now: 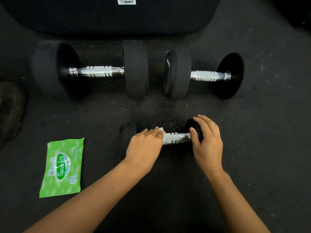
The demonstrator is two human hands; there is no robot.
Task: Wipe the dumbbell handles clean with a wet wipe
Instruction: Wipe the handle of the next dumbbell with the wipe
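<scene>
A small dumbbell lies on the dark floor in front of me, its chrome handle (176, 138) running left to right. My left hand (144, 145) covers the left part of the handle and presses a white wet wipe (161, 129) onto it; only a corner of the wipe shows past my fingers. My right hand (207, 142) grips the right black weight head (193, 126). The left head (127, 133) is barely visible in shadow. Two larger dumbbells lie farther away, one at the left (97, 71) and one at the right (208, 75).
A green wet-wipe pack (63, 167) lies flat on the floor at my left. A large black padded object (109, 15) with a white label stands behind the dumbbells. A dark ribbed thing (10, 111) sits at the left edge.
</scene>
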